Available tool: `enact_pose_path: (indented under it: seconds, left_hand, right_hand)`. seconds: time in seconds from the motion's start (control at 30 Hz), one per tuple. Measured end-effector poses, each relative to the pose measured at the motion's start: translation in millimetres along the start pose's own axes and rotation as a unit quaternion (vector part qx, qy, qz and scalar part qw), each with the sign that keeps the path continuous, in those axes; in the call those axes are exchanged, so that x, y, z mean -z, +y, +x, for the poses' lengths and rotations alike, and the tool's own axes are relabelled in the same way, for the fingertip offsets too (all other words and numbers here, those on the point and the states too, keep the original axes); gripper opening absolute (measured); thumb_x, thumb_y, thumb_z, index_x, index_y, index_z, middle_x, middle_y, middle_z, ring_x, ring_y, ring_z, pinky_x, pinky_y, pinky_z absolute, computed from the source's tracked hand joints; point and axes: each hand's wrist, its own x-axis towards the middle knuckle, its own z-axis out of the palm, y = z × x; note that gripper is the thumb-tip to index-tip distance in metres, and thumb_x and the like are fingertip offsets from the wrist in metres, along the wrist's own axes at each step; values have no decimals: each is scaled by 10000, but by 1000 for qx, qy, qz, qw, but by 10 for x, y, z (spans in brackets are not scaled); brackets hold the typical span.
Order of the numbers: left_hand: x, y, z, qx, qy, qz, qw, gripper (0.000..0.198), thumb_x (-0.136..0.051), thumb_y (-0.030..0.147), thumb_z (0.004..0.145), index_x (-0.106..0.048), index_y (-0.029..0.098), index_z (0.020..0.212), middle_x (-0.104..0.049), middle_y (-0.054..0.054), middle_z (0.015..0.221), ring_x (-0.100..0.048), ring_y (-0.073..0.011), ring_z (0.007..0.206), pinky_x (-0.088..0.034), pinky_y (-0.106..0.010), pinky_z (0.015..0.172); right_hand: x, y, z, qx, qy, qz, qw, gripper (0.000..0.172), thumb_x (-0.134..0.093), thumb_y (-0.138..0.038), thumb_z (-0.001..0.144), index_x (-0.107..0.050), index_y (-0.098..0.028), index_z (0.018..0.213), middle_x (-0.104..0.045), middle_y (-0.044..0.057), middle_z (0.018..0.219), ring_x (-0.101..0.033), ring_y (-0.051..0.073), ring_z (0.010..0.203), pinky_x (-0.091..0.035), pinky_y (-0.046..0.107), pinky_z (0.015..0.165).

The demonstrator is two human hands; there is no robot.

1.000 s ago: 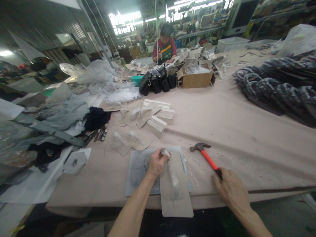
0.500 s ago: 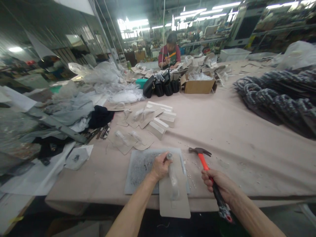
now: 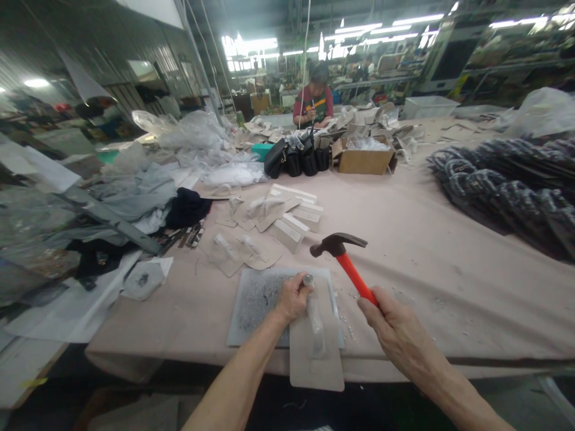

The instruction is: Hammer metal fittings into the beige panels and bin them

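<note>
Our left grip [image 3: 294, 299] is clenched around a small metal punch [image 3: 308, 280], standing it upright at the far end of a beige flat piece [image 3: 317, 365]. The piece lies on the grey mat [image 3: 254, 305] at the counter [image 3: 426, 239] edge. Our right grip [image 3: 395, 329] grasps the orange-handled hammer [image 3: 353, 274], its head in the air just beyond the punch.

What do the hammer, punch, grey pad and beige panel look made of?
Hammer: dull dark head, likely steel; smooth orange handle, probably plastic or coated.
Punch: silvery round top, likely metal.
Grey pad: matte slab pitted with dark marks, perhaps rubber or plastic.
Beige panel: thin, flat, matte sheet, maybe leather or board.
</note>
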Motion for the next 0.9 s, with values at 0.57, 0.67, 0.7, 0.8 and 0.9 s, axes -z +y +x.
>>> enact_pose_path:
  seconds: [0.57, 0.67, 0.7, 0.8, 0.9]
  left_hand:
    - [-5, 13, -16, -8, -16, 8, 1000, 120, -565, 156, 795, -654, 185, 871, -608, 2, 736, -530, -154, 695, -398, -241, 686]
    - [-7, -1, -14, -2, -15, 7, 1000, 126, -574, 173, 798, -661, 184, 888, -616, -3, 746, -536, -159, 701, -406, -241, 691]
    - [-8, -6, -14, -1, -15, 6, 1000, 139, -576, 175, 798, -667, 184, 902, -623, -6, 751, -543, -163, 710, -413, -244, 701]
    - [-10, -11, -12, 0, -14, -5, 1000, 236, -582, 158, 787, -686, 186, 997, -650, -13, 784, -566, -175, 744, -430, -257, 733]
    - [-9, 10, -15, 2, -17, -20, 1000, 286, -581, 141, 782, -686, 189, 1044, -659, -11, 821, -571, -174, 768, -430, -260, 751]
  right_hand:
    - [63, 25, 76, 114, 168, -119, 972, 336, -349, -465, 990, -465, -238, 771, -446, -29, 498, -389, 130, 407, -230, 272, 467]
    - [-9, 28, 52, 112, 221, -78, 966, 333, -331, -451, 999, -467, -231, 789, -469, -17, 522, -430, 134, 432, -282, 269, 482]
    - [-86, 95, 30, 111, 181, -89, 973, 331, -333, -442, 992, -460, -234, 769, -473, -14, 513, -420, 133, 420, -261, 274, 471]
    - [-308, 372, -27, 78, -14, -163, 983, 293, -358, -399, 968, -465, -233, 752, -509, -4, 502, -397, 135, 394, -157, 294, 463]
    - [-358, 583, -36, 14, -95, -212, 972, 264, -359, -395, 983, -499, -225, 838, -575, 13, 574, -472, 157, 458, -151, 296, 494]
